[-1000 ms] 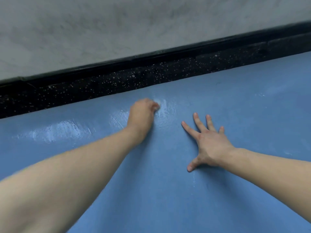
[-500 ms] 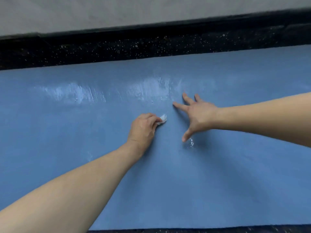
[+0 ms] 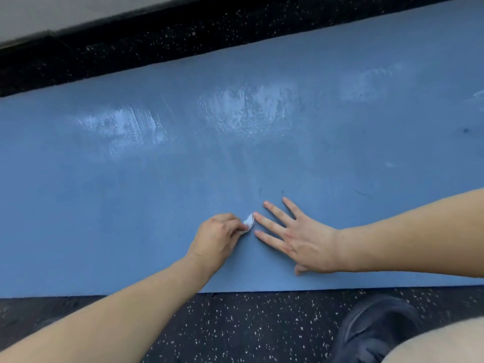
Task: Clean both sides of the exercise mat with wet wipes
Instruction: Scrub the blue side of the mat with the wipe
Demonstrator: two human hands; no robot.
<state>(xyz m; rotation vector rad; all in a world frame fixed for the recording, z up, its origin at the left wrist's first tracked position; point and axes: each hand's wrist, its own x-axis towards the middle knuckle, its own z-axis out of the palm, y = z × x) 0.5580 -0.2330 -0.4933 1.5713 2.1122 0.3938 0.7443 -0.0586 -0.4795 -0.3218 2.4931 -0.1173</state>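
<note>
A blue exercise mat lies flat across the floor, with shiny wet streaks along its far half. My left hand grips a small bunched white wet wipe and presses it on the mat near the front edge. Only a corner of the wipe pokes out past my fingers. My right hand lies flat on the mat just right of the wipe, fingers spread and straight, fingertips almost touching the wipe.
Black speckled flooring borders the mat's near edge and far edge. A dark skirting and pale wall run along the back. A dark shoe and a bare knee sit at the bottom right.
My left hand has dragged the wipe from the far part of the mat back toward the near edge. The right hand followed it closer. The view tilted down, showing the front floor and shoe.
</note>
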